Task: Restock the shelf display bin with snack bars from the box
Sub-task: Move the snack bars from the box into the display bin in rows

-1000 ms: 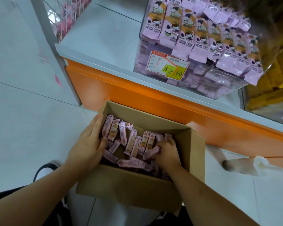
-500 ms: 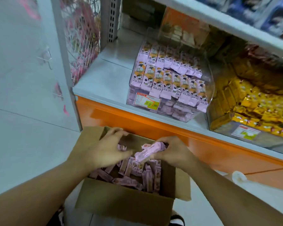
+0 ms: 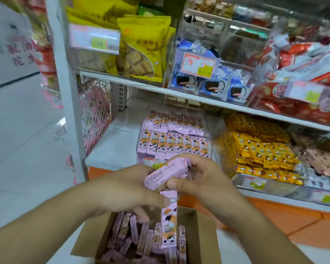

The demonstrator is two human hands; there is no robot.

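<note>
Both hands hold pink snack bars above the box [image 3: 202, 235], the right hand [image 3: 204, 180] pinching a bundle [image 3: 166, 173], the left hand [image 3: 126, 189] steadying it, the display bin [image 3: 171, 140] just beyond, awaiting a forward reach.

Motion blur smears the price label [image 3: 94, 39] at upper left and the red packets [image 3: 297, 77] at upper right. The left hand [image 3: 126, 189] hides its fingertips behind pink bars [image 3: 161, 175]. The cardboard box [image 3: 204, 239] is cut off by the bottom edge.
</note>
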